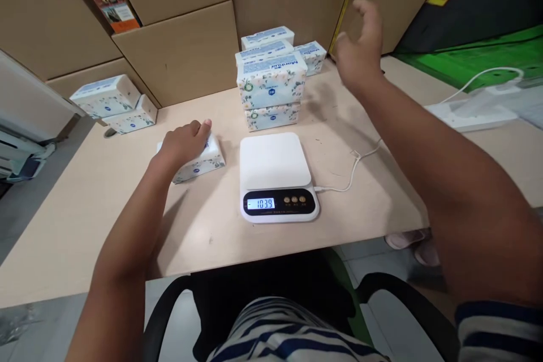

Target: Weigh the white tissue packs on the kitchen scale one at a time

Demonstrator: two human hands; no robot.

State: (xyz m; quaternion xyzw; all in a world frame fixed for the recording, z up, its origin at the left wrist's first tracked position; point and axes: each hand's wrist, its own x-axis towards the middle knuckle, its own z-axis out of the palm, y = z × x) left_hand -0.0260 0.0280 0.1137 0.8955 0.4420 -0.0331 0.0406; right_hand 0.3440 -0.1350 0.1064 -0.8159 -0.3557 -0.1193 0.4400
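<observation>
My left hand (184,144) is closed over the top of a white floral tissue pack (202,165), which rests on the table left of the scale. Raised at the right, my right hand (360,48) has thumb and fingers apart and holds nothing. Closest to it is a small tissue pack (313,56) at the right of a stack of tissue packs (271,87). Between my arms sits a white kitchen scale (275,161) with nothing on its plate. Its lit display (261,203) appears to read -103.9.
Two more tissue packs (112,100) are piled at the table's left edge. Cardboard boxes (178,56) wall off the back. A white cable (350,181) runs from the scale under my right forearm, and a power strip (475,116) lies at right.
</observation>
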